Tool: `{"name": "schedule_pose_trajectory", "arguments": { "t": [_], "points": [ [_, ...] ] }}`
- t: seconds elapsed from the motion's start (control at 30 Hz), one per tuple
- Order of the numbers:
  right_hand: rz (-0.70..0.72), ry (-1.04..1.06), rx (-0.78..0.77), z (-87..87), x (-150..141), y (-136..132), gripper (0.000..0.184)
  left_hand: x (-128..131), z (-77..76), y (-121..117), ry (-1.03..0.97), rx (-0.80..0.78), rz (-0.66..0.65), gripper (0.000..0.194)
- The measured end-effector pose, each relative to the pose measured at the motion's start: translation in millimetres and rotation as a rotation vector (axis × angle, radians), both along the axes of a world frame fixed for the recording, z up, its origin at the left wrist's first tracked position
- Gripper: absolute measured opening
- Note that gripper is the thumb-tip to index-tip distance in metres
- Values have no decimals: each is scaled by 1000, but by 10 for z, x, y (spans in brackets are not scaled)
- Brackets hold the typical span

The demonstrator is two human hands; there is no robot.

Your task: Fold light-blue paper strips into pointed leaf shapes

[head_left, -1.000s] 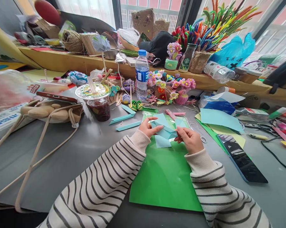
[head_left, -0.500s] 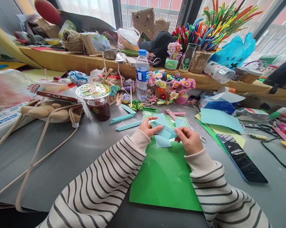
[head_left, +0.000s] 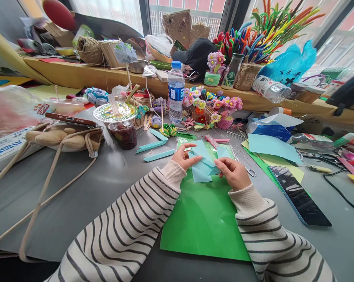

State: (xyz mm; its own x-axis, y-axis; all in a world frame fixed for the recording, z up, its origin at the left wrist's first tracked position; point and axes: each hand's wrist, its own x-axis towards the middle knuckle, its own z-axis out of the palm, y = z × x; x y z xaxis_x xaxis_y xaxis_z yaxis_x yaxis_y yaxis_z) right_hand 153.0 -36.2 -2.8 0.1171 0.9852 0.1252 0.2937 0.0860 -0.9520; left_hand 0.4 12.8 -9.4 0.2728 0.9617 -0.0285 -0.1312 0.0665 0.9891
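Observation:
Between my two hands is a folded piece of light blue paper (head_left: 204, 166), held above a green sheet (head_left: 206, 219). My left hand (head_left: 185, 157) pinches its left side between thumb and fingers. On the right end, the thumb and fingers of my right hand (head_left: 232, 172) are closed on the same paper. A loose light blue square (head_left: 201, 176) lies just below it on the green sheet, and more blue pieces lie behind. Folded blue strips (head_left: 158, 155) rest on the table to the left of my left hand.
A lidded cup of dark drink (head_left: 122, 133) and a water bottle (head_left: 176, 94) stand behind. To the right lie a phone (head_left: 300, 196), blue paper (head_left: 273, 148) and scissors (head_left: 250, 171). A beige bag (head_left: 64, 137) with straps is at left.
The right end of the folded blue paper has tilted and folded over slightly as my right fingers shifted a little left. My left hand has stayed in place.

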Motion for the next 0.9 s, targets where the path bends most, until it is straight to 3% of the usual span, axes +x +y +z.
{"name": "schedule_pose_trajectory", "arguments": {
  "t": [0.33, 0.9],
  "points": [
    [85, -191, -24, -19, 54, 12, 28, 13, 14, -8, 23, 84, -69, 46],
    [87, -118, 20, -65, -51, 2, 27, 18, 17, -52, 62, 70, -90, 49]
  ]
}}
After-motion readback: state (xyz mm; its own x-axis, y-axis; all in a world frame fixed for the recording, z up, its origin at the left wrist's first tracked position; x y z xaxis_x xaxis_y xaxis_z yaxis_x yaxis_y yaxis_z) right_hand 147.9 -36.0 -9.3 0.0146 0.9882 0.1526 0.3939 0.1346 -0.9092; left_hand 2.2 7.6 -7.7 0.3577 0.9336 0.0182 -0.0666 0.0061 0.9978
